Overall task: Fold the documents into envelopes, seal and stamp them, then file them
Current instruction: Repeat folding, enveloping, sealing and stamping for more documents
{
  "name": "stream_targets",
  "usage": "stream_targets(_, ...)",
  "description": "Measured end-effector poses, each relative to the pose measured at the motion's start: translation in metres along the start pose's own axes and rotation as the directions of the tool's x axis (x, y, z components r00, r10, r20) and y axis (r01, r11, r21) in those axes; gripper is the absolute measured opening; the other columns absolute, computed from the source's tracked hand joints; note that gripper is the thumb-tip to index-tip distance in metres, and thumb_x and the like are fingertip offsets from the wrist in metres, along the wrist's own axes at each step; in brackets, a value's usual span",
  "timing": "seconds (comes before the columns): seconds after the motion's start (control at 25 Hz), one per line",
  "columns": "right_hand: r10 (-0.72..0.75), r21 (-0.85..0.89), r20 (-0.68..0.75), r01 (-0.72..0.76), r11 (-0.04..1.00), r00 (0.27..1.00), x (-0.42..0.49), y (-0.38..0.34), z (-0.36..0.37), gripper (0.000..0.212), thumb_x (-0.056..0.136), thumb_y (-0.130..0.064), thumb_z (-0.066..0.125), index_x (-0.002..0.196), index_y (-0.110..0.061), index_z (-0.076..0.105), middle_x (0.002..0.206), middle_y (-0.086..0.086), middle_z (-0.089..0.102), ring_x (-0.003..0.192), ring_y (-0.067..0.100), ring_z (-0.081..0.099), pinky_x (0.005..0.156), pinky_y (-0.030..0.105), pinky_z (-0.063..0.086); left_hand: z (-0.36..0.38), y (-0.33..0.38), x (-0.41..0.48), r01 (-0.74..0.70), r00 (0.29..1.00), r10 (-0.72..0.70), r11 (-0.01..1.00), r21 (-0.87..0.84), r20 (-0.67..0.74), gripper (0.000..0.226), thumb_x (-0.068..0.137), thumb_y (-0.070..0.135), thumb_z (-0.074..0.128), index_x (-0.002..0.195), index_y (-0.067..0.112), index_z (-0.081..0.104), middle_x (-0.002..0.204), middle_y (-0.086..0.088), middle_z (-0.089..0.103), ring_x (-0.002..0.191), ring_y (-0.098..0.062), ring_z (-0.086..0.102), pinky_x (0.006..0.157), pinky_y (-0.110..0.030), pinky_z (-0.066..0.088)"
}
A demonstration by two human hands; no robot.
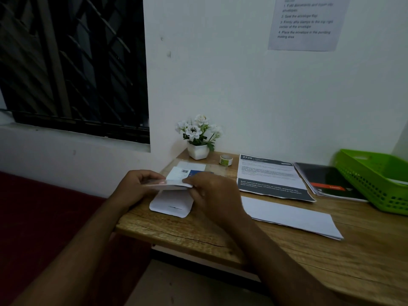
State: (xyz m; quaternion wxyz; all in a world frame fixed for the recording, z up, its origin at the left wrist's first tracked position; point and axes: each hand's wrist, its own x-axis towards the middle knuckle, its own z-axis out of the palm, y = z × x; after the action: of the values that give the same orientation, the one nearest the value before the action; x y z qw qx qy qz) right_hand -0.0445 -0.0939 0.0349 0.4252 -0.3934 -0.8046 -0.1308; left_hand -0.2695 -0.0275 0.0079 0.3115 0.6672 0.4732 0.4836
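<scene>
You are holding a thin white folded paper (176,184) just above the near-left part of the brown wooden desk (287,257), and it is showing almost edge-on, so I cannot tell whether it is a document or an envelope. Your left hand (136,186) is pinching its left end with curled fingers, and your right hand (212,191) is gripping its right end, thumb and fingers closed on the paper.

Directly under it a white paper envelope (171,205) is lying flat on the desk, near the left edge. Just beyond your hands a small pile of printed papers with a barcode and a blue patch (189,172) is lying on the desk.

To the right of your right hand, a long white folded sheet stack (291,217) is lying on the wood. Farther back a printed sheet with dark grey bands (269,177) is resting beside a dark glossy folder (329,182), and a bright green plastic basket (375,180) is sitting at the far right.

Against the wall a white pot of white flowers (198,149) is standing beside a small roll of tape or stickers (226,160). A printed instruction sheet (306,23) is hanging on the white wall.
</scene>
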Motion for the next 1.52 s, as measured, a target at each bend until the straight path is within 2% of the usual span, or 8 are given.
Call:
stream_targets(0.16,0.241,0.307,-0.248,-0.16,0.938,0.938,-0.023,0.012,-0.045,0.022,0.084,-0.011,0.07,0.102,-0.024,0.073,0.089,-0.011,0.073,0.074,0.002,0.066,0.061,0.016,0.052,0.002,0.002,-0.002,-0.003,1.0,0.002,0.999,-0.033,-0.014,0.01,0.079,0.012,0.073,0.089,0.014,0.074,0.087,0.001,0.074,0.081,-0.01,0.069,0.07,-0.02,0.05)
stream_targets(0.32,0.54,0.603,-0.371,-0.247,0.759,0.755,-0.048,0.022,-0.095,0.012,0.082,-0.018,0.072,0.094,-0.021,0.075,0.077,-0.004,0.075,0.069,0.013,0.073,0.061,0.024,0.058,0.007,0.013,-0.006,-0.02,1.0,0.02,0.999,0.027,-0.024,0.014,0.08,0.01,0.071,0.094,0.01,0.073,0.092,-0.003,0.073,0.09,-0.016,0.067,0.083,-0.031,0.052)
stream_targets(0.52,0.833,0.856,-0.229,-0.302,0.419,0.503,-0.073,0.042,-0.124,0.004,0.082,-0.02,0.073,0.081,-0.016,0.072,0.068,0.006,0.072,0.066,0.025,0.073,0.058,0.025,0.058,0.034,0.05,-0.024,-0.306,0.933,0.279,0.948,-0.093,-0.227,0.022,0.097,0.026,0.048,0.104,0.02,0.068,0.099,0.006,0.072,0.093,-0.006,0.066,0.081,-0.021,0.053)
stream_targets(0.64,0.903,0.916,-0.088,-0.321,0.24,0.421,-0.081,0.056,-0.121,0.003,0.085,-0.015,0.069,0.088,-0.015,0.069,0.068,0.004,0.073,0.064,0.02,0.073,0.055,0.024,0.057,0.065,0.078,-0.019,-0.341,0.939,0.326,0.927,-0.158,-0.111,0.02,0.089,0.033,0.061,0.107,0.027,0.065,0.104,0.012,0.071,0.096,0.0,0.063,0.074,-0.015,0.052)
stream_targets(0.84,0.87,0.638,0.157,-0.72,0.272,0.468,-0.096,0.103,-0.136,0.013,0.086,-0.024,0.067,0.097,-0.02,0.072,0.087,0.0,0.076,0.072,0.011,0.071,0.052,0.024,0.052,0.083,0.075,0.01,-0.28,0.959,0.282,0.955,0.101,-0.003,0.03,0.075,0.006,0.075,0.097,0.024,0.069,0.099,0.012,0.067,0.089,0.012,0.058,0.074,-0.009,0.047)
stream_targets(1.12,0.747,0.528,0.334,-0.771,0.357,0.575,-0.072,0.145,-0.141,0.019,0.09,-0.029,0.063,0.094,-0.017,0.078,0.092,0.01,0.076,0.075,0.021,0.071,0.06,0.027,0.057,0.106,0.07,0.036,-0.21,0.978,0.208,0.959,0.189,0.031,0.026,0.077,-0.001,0.07,0.097,0.015,0.072,0.103,0.0,0.067,0.089,-0.004,0.057,0.071,-0.008,0.038)
stream_targets(1.36,0.687,0.679,0.471,-0.724,0.118,0.554,-0.078,0.163,-0.136,0.031,0.095,-0.03,0.055,0.087,-0.011,0.078,0.087,0.011,0.076,0.067,0.018,0.071,0.053,0.026,0.055,0.113,0.064,0.045,-0.157,0.986,0.166,0.971,0.179,-0.033,0.025,0.079,0.001,0.069,0.097,0.018,0.07,0.105,0.0,0.066,0.088,0.0,0.056,0.073,-0.011,0.039)
stream_targets(1.52,0.723,0.664,0.389,-0.718,0.209,0.571,-0.068,0.172,-0.129,0.022,0.092,-0.019,0.061,0.078,-0.015,0.078,0.078,0.005,0.075,0.058,0.014,0.068,0.05,0.025,0.055,0.136,0.077,0.051,-0.329,0.94,0.334,0.823,0.463,0.074,0.038,0.077,0.035,0.075,0.11,0.02,0.065,0.119,0.0,0.061,0.114,-0.02,0.052,0.099,-0.036,0.035)
